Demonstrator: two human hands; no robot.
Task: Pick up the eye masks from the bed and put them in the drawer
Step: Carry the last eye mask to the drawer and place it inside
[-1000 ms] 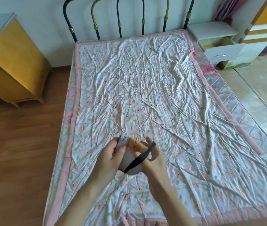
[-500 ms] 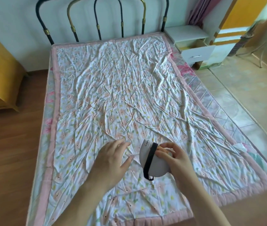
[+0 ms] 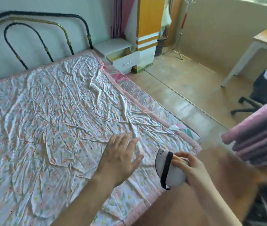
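The right hand (image 3: 193, 168) grips a folded white eye mask (image 3: 170, 170) at the near right corner of the bed (image 3: 56, 119). The fingers (image 3: 180, 156) curl over the top of the mask and pinch it tight. A black strap (image 3: 166, 170) runs down the front of the mask, and a bit of orange shows under the fingers. There are small dark letters near the top edge of the mask, too small to read in full. The mask is up off the bed, just past its corner. The left hand (image 3: 121, 159) holds nothing. It is flat and spread wide over the blanket (image 3: 48, 144), just left of the mask, and does not touch it. The blanket is white with little flowers and a pink edge, and it is full of wrinkles. A metal headboard (image 3: 36, 35) stands at the far end of the bed. To the right of it is a small white nightstand (image 3: 113, 45) with its drawer (image 3: 126, 60) pulled part way out. A table (image 3: 266, 39) and a dark chair (image 3: 263, 90) stand far right on the tile floor (image 3: 186, 82). A pink curtain (image 3: 259, 141) hangs near on the right.
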